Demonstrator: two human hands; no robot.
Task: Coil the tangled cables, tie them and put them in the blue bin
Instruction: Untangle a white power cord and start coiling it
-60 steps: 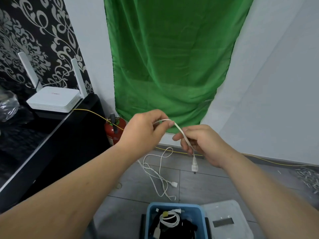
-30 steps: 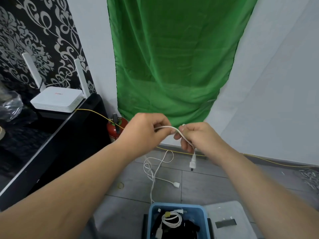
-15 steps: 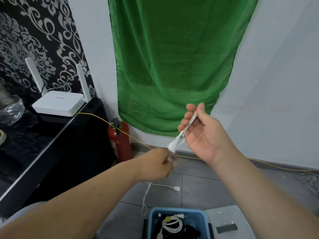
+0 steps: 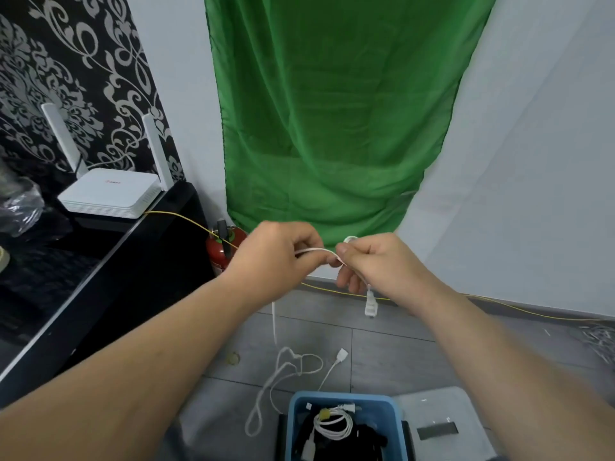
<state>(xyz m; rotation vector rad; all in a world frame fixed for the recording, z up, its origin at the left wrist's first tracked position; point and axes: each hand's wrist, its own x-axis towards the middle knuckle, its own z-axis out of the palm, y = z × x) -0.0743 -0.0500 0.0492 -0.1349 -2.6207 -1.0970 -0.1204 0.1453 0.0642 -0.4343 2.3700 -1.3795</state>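
One wide-angle camera sits on the person's head, above and behind the hands, facing forward and tilted down. Both forearms run in from the lower corners to the left hand and right hand at centre, near enough to show the thin white cable pinched between them. Beyond the hands hangs a green fabric sheet; below them lie the grey tiled floor and a blue plastic bin; left of them stands a glossy black bench.
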